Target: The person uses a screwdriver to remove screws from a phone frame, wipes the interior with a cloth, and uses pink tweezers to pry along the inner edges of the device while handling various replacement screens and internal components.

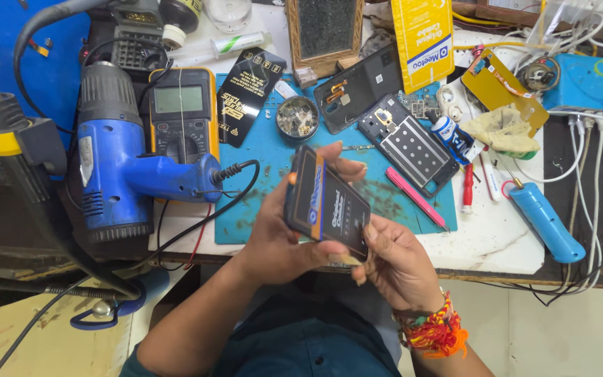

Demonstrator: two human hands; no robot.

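Observation:
Both hands hold a flat dark phone-sized panel (328, 204) with an orange edge and a printed film on its face, tilted above the front of a blue work mat (259, 209). My left hand (282, 230) grips it from the left and underneath, fingers curling over its top edge. My right hand (396, 262), wearing a bright thread wristband, pinches the panel's lower right corner.
A blue heat gun (116, 160) lies at the left beside a yellow multimeter (181, 112). On the mat lie an opened phone frame (407, 143), a dark back cover (357, 87), a round screw dish (297, 117) and a pink tool (417, 199). A blue handheld tool (547, 222) and cables are at the right.

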